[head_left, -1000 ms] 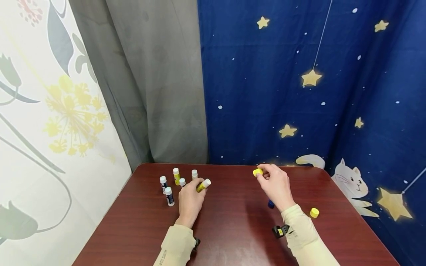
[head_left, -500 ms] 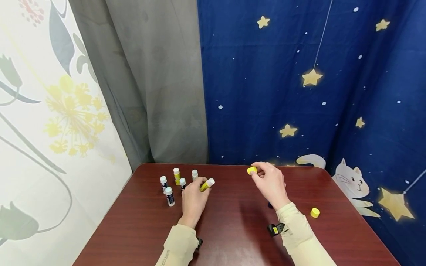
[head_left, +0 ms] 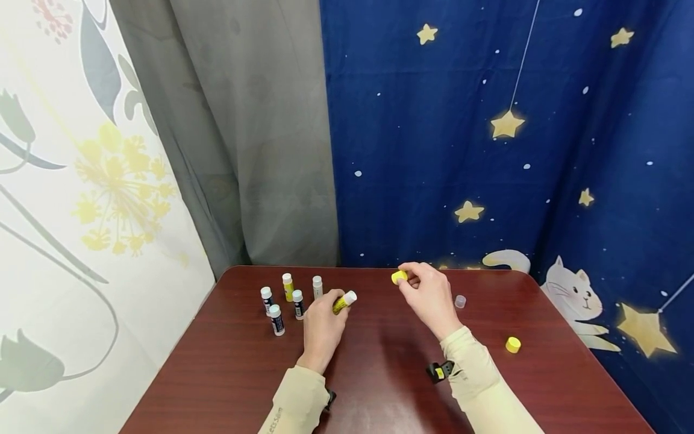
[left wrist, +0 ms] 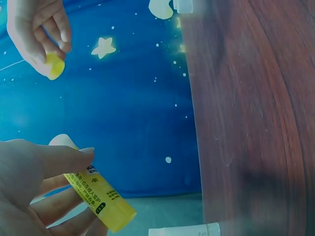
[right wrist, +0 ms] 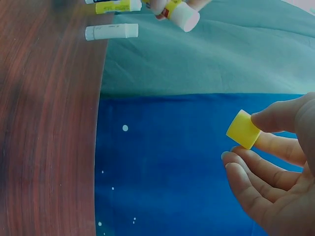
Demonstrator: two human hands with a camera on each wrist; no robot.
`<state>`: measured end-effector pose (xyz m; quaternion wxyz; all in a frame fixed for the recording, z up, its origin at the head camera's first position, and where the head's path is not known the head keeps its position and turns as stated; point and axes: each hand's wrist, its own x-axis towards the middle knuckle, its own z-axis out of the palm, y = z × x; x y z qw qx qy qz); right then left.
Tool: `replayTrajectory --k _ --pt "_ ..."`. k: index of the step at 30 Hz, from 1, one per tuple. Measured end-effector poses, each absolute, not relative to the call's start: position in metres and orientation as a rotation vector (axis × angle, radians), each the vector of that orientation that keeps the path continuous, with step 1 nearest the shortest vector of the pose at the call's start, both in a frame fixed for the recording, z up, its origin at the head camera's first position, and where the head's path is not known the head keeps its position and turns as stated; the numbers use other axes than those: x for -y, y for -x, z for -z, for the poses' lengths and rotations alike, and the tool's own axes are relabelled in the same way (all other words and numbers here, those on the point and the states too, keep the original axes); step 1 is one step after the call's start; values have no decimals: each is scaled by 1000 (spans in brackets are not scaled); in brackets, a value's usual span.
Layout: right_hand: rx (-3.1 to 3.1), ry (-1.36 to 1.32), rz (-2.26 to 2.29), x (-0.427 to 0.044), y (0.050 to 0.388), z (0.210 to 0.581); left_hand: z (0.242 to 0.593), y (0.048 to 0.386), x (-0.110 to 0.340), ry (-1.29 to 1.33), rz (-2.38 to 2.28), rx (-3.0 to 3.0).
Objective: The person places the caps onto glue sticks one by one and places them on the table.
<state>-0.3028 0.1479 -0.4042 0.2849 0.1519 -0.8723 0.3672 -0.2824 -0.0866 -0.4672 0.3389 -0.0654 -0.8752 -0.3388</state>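
Observation:
My left hand [head_left: 322,328] grips a yellow glue stick [head_left: 344,302], tilted with its white end up and to the right. In the left wrist view, the thumb lies across the yellow barrel [left wrist: 101,196]. My right hand [head_left: 431,301] pinches a yellow cap [head_left: 399,276] between thumb and fingers, level with the glue stick but apart from it. The right wrist view shows that cap [right wrist: 243,130] at the thumb tip, the other fingers loosely bent. Beside the left hand stand a white glue stick [head_left: 317,287] and a dark blue one [head_left: 299,305].
Farther left, a yellow glue stick [head_left: 288,287] and two dark blue ones [head_left: 266,300] stand upright, white ends up. On the right of the brown table [head_left: 228,386] lie a yellow cap [head_left: 512,345] and a clear cap [head_left: 459,301]. Curtains hang behind the table's far edge.
The right hand has moved left with the yellow cap, and the left hand slightly right with the glue stick, narrowing the gap. The clear cap has come into view; a blue cap is now hidden.

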Motion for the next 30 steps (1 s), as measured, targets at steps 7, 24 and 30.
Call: replayTrajectory --k 7,24,30 --pt "2340 -438 -996 -137 302 406 466 284 81 182 854 2272" --pt "2342 -524 -987 -115 299 412 460 286 73 211 839 2298" --pt "2358 -526 -997 -111 297 417 461 284 71 225 834 2301"
